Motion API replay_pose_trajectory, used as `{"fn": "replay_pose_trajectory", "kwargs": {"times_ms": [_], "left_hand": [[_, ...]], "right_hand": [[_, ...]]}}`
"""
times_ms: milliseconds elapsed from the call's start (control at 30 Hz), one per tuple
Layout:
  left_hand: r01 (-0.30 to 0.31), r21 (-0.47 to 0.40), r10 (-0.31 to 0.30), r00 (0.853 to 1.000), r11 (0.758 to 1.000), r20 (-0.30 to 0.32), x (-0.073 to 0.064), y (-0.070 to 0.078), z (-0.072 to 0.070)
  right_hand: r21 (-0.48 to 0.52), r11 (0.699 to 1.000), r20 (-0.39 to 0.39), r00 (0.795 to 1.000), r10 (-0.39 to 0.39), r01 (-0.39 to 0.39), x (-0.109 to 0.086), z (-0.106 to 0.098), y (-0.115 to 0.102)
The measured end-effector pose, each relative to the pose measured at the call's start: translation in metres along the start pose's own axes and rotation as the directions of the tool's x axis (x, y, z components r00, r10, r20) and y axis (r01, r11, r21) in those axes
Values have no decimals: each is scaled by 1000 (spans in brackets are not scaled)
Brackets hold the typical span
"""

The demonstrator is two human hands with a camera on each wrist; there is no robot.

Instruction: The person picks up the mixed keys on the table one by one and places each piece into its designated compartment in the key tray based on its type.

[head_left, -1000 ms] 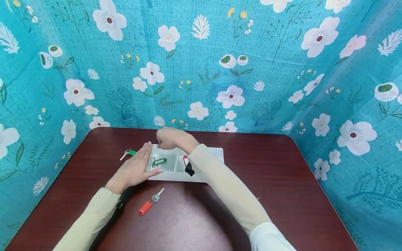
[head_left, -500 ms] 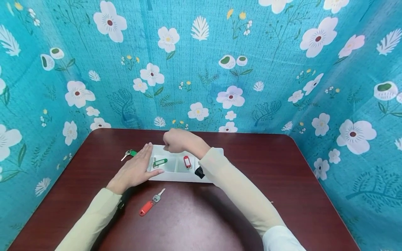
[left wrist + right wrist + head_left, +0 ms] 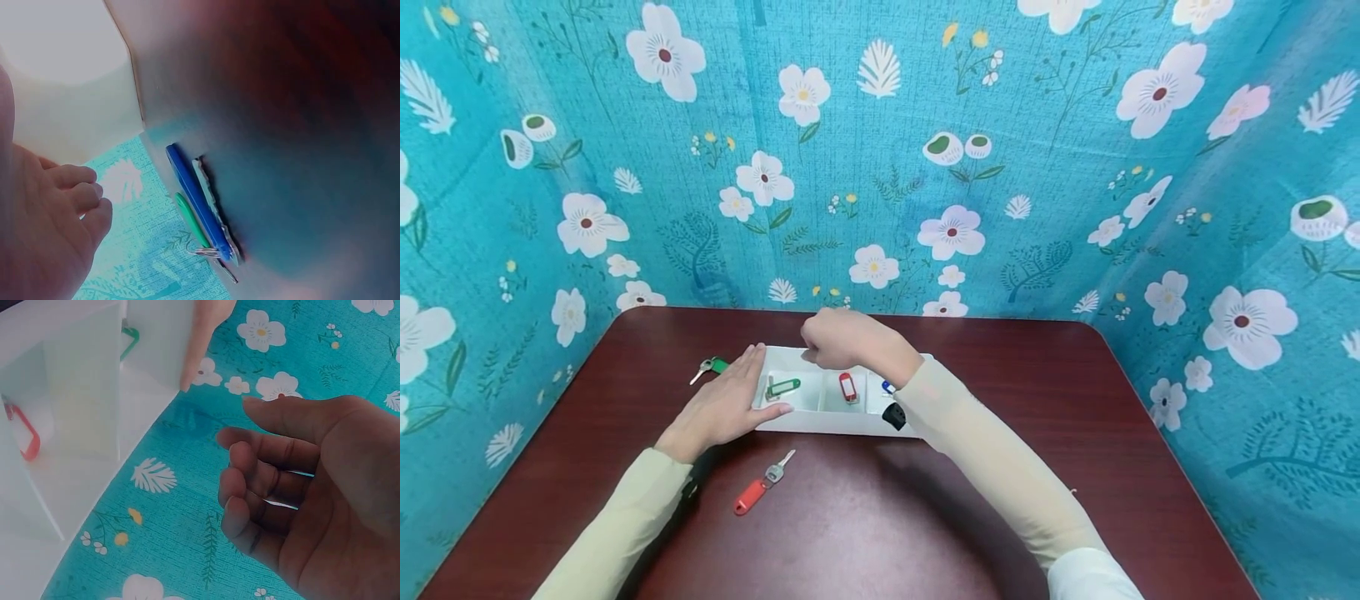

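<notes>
A white divided box stands on the table, with a green key tag in its left compartment, a red one in the middle and part of a blue one on the right. Against the box's left end rests my left hand, fingers extended and thumb along the front. Over the back rim hovers my right hand. The right wrist view shows that hand with loosely curled fingers and nothing between them. My right sleeve hides the box's right end.
In front of the box lies a key with a red tag. Left of my left hand is a key with a green tag; the left wrist view shows a blue-tagged key beside a green tag. A flowered cloth hangs behind the table.
My right hand and forearm have shifted to the right along the box, uncovering the red tag and then part of the blue one. My left hand stays against the box's end.
</notes>
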State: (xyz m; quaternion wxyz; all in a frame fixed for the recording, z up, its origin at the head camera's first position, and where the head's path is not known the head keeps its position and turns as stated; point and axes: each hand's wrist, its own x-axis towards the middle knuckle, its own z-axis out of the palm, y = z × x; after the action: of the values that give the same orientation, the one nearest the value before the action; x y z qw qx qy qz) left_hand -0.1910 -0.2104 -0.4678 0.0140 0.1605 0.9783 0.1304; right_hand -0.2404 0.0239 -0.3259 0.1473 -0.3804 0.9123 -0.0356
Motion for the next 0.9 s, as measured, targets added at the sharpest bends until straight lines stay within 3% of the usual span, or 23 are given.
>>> {"fn": "replay_pose_trajectory", "kwargs": {"times_ms": [233, 500, 900], "left_hand": [[0, 22, 1, 1000, 1000, -8, 2, 1, 1], [42, 76, -43, 999, 996, 6, 0, 7, -1], [21, 196, -11, 999, 980, -53, -8, 16, -12]], "right_hand": [[0, 1000, -51, 998, -20, 20, -12, 10, 3], [3, 1000, -88, 996, -11, 11, -27, 20, 12], [55, 998, -172, 985, 7, 2, -51, 32, 29]]}}
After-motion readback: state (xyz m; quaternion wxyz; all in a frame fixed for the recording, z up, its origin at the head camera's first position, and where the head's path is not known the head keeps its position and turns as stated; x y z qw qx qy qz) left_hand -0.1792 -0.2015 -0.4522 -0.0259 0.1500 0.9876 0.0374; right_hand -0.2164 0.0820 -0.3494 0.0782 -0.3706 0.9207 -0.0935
